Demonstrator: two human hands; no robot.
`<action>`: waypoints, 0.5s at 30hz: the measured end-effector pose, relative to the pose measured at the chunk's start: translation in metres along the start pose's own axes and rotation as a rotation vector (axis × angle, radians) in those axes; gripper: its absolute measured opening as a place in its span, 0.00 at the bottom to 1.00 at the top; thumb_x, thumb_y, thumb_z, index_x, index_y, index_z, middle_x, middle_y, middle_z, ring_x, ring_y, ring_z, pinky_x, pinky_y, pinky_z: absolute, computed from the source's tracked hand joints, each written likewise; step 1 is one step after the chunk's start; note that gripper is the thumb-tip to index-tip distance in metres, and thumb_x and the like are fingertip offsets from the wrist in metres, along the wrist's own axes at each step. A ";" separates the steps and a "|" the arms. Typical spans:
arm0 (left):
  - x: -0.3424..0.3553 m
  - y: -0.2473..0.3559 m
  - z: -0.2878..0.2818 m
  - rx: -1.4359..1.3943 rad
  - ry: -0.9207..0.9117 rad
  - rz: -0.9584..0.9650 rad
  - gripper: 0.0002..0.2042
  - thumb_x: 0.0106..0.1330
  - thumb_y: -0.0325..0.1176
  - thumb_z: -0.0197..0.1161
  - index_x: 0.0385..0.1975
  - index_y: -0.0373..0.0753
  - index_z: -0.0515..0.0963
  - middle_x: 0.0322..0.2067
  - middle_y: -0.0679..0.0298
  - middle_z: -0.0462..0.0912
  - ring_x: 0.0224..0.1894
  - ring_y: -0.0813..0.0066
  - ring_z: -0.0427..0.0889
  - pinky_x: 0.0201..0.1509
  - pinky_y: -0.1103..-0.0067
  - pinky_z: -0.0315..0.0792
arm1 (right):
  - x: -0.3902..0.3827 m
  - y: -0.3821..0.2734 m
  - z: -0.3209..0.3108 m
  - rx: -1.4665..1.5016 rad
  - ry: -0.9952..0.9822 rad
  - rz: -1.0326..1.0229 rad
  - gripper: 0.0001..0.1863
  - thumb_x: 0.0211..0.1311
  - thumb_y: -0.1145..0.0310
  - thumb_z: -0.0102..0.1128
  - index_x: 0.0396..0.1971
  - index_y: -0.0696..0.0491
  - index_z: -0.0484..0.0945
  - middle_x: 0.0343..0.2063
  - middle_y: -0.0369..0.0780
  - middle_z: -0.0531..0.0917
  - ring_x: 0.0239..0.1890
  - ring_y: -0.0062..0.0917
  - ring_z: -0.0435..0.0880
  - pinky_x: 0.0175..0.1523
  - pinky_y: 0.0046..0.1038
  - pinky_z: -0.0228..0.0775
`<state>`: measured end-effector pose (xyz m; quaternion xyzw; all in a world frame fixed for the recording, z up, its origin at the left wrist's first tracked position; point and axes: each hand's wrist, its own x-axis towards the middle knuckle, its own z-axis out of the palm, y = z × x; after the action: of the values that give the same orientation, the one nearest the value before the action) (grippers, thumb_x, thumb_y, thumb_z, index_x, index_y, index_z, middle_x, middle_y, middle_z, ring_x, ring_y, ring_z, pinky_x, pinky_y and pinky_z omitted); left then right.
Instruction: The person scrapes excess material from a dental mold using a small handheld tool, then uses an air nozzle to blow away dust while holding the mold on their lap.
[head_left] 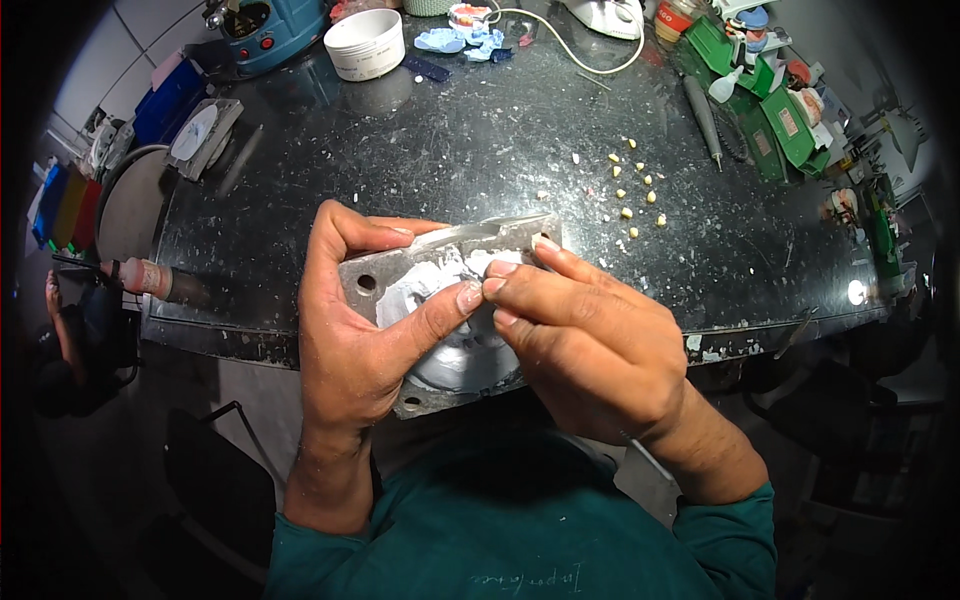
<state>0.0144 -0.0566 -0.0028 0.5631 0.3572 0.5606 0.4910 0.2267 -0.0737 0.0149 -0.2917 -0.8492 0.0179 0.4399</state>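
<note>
My left hand [343, 330] grips a square metal flask [362, 280] at its left side, its thumb over the white plaster [450, 360] set inside. My right hand [590, 350] is curled over the flask's right part, fingertips pressed together on the plaster beside my left thumb. A thin metal tool [650, 458] sticks out below my right palm; its other end is hidden. Whatever lies under the fingertips is too covered to make out.
Several small yellowish pieces [632, 185] lie on the dark bench [270, 170] beyond the flask. A white tub [363, 45], blue putty [470, 42], a handpiece [700, 115], green trays [790, 130] and a bottle [140, 277] stand or lie around. Another person [70, 350] is at far left.
</note>
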 end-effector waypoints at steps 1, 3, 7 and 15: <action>-0.001 0.000 0.000 -0.006 0.000 0.025 0.25 0.63 0.22 0.80 0.48 0.37 0.66 0.51 0.48 0.85 0.54 0.68 0.87 0.58 0.72 0.85 | 0.000 -0.001 -0.001 -0.001 0.002 -0.002 0.06 0.58 0.75 0.71 0.34 0.59 0.85 0.45 0.47 0.90 0.51 0.37 0.93 0.64 0.44 0.85; -0.002 0.000 0.000 -0.009 0.003 0.052 0.24 0.63 0.22 0.80 0.48 0.37 0.66 0.51 0.48 0.85 0.54 0.68 0.87 0.58 0.72 0.85 | -0.001 -0.003 -0.004 -0.032 -0.037 -0.042 0.06 0.58 0.73 0.68 0.34 0.59 0.84 0.45 0.47 0.90 0.51 0.36 0.93 0.65 0.43 0.85; -0.003 0.002 0.000 0.016 -0.006 0.050 0.24 0.64 0.21 0.78 0.48 0.37 0.66 0.51 0.49 0.84 0.54 0.69 0.87 0.58 0.73 0.85 | 0.005 -0.004 -0.009 -0.082 -0.081 -0.083 0.05 0.59 0.74 0.67 0.34 0.58 0.84 0.45 0.47 0.89 0.51 0.35 0.93 0.65 0.43 0.85; -0.007 0.005 0.004 -0.026 0.003 0.024 0.27 0.60 0.20 0.81 0.50 0.37 0.66 0.52 0.49 0.84 0.54 0.70 0.86 0.58 0.72 0.85 | -0.011 -0.002 -0.004 0.090 0.074 0.030 0.11 0.55 0.80 0.74 0.39 0.59 0.85 0.46 0.48 0.91 0.50 0.40 0.94 0.62 0.44 0.87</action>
<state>0.0168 -0.0653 0.0001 0.5601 0.3437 0.5718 0.4911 0.2334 -0.0818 0.0103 -0.2847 -0.8263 0.0516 0.4832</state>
